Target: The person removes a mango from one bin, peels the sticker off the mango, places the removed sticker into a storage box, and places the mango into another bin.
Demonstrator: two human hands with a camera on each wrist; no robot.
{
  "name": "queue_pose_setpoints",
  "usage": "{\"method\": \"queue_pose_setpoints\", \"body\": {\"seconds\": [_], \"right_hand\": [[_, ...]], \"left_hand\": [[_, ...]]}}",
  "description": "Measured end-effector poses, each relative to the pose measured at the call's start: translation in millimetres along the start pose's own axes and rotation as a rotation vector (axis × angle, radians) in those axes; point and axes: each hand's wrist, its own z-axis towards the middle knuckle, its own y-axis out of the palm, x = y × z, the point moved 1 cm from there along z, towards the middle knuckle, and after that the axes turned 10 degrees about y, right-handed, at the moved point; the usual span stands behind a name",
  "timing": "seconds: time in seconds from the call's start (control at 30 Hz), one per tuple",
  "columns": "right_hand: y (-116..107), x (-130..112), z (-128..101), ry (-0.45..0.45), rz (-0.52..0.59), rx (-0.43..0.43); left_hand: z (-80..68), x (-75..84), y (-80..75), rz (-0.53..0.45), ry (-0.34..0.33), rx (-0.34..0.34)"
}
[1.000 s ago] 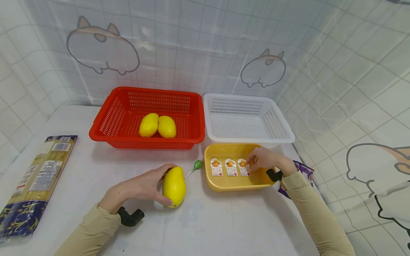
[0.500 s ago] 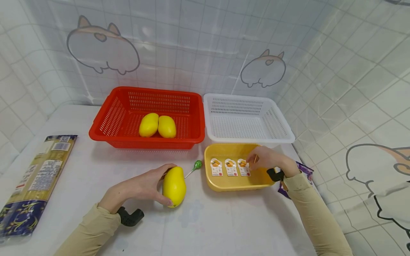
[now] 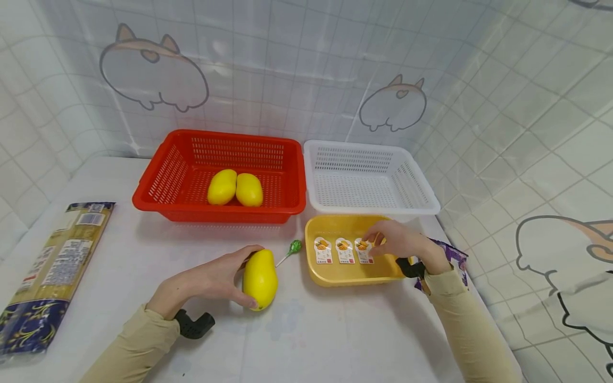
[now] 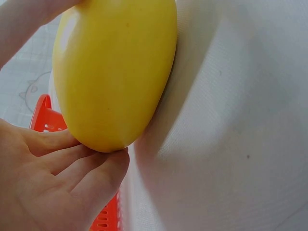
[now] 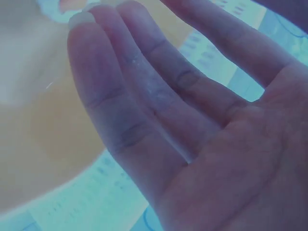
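Note:
My left hand [image 3: 222, 276] lies on the white table, thumb and fingers curled round a yellow mango [image 3: 260, 278]. The left wrist view shows the same mango [image 4: 115, 72] close up, with the fingers [image 4: 72, 168] under its end. My right hand [image 3: 395, 239] reaches into the yellow tray [image 3: 335, 274]; its fingertips rest at the rightmost of three mango-picture labels [image 3: 364, 250]. Seen from the right wrist, that hand [image 5: 159, 120] shows nearly straight fingers above the tray [image 5: 48, 134], and I see nothing gripped.
A red basket [image 3: 158, 199] at the back holds two more mangoes [image 3: 234, 189]; a white basket [image 3: 421, 205] stands beside it. A green lollipop [image 3: 293, 248] lies between mango and tray. A long noodle packet [image 3: 52, 266] lies far left, a purple wrapper [image 3: 455, 258] right of the tray.
My right hand has shifted slightly left over the rightmost label, with the wrist turning. The left hand and the mango have not moved.

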Motion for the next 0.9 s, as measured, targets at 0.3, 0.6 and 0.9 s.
{"method": "queue_pose_setpoints", "body": {"seconds": [0.3, 0.6, 0.9], "right_hand": [[8, -20, -7, -0.065, 0.018, 0.089], [17, -39, -10, -0.11, 0.09, 0.143], [24, -51, -9, -0.172, 0.141, 0.181]], "left_hand": [[-0.4, 0.1, -0.2, -0.01, 0.009, -0.001], [-0.2, 0.0, 0.4, 0.001, 0.003, 0.0], [-0.2, 2.0, 0.4, 0.009, -0.011, 0.005]]}}
